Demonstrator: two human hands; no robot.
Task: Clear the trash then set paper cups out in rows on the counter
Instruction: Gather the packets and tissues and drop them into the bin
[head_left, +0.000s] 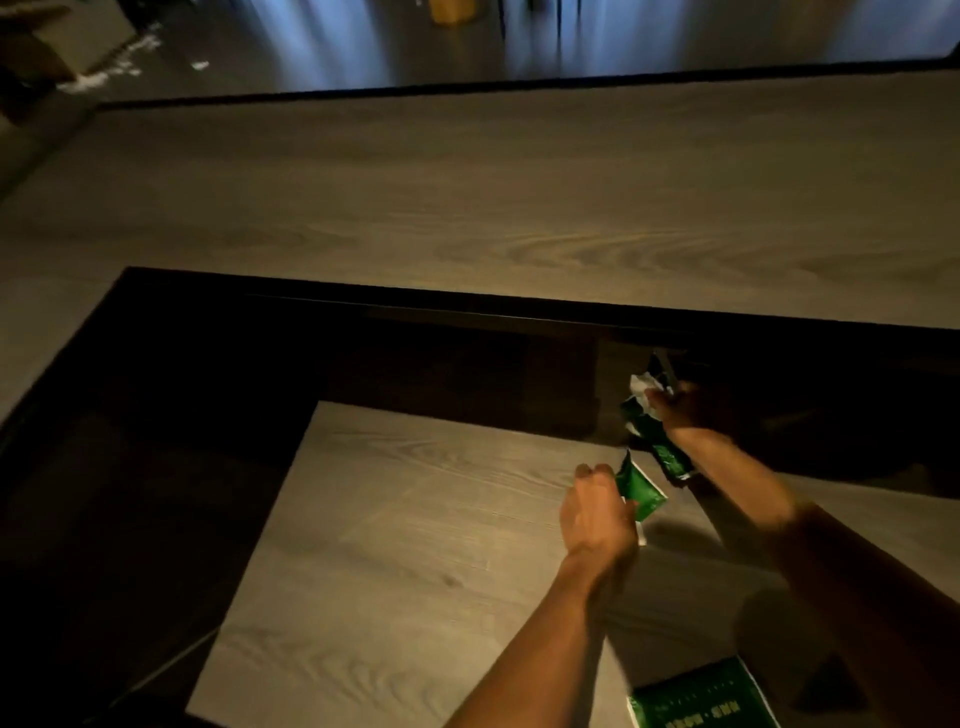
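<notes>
While the left hand (597, 512) pinches a green wrapper (641, 493), the right hand (693, 408) clutches crumpled green wrappers (652, 421) farther back.

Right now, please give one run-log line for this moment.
stage: clearing trash | left hand: grips green wrapper | right hand: grips crumpled wrappers | cups: none visible

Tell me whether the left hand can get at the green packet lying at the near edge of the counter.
Probably not yet: the left hand already grips a green wrapper. The green packet lies uncovered beside the left forearm.

Upper counter (467, 208) open across its width, lower counter (415, 519) open at left, green packet (701, 699) at its near right edge, dark riser (415, 353) between the levels.
</notes>
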